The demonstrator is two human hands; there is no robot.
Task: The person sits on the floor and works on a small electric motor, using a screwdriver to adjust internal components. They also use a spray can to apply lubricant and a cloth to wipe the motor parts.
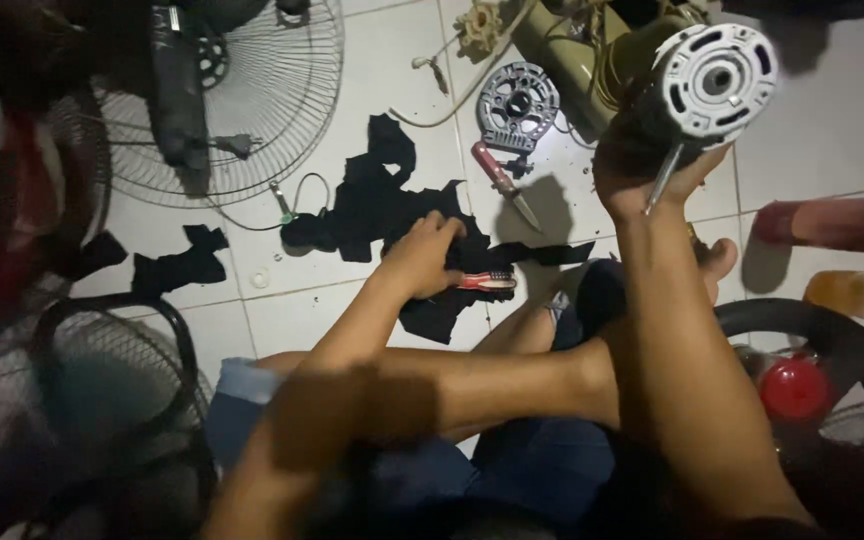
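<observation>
Holding the fan motor (704, 85) up in our right hand (642, 170), fingers wrapped round it, we close our left hand (430, 255) on a red-handled toothbrush (485, 282) over the black rag (392, 205) on the tiled floor (832, 140); brushing the motor seems next; no labels or packages show

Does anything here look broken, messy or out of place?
Yes. A fan lies in pieces on the tiled floor: a wire fan guard lies flat, a grey motor cover sits loose beside a knife, and black rags are strewn about. The right hand holds the bare motor; the left hand grips a toothbrush.
</observation>
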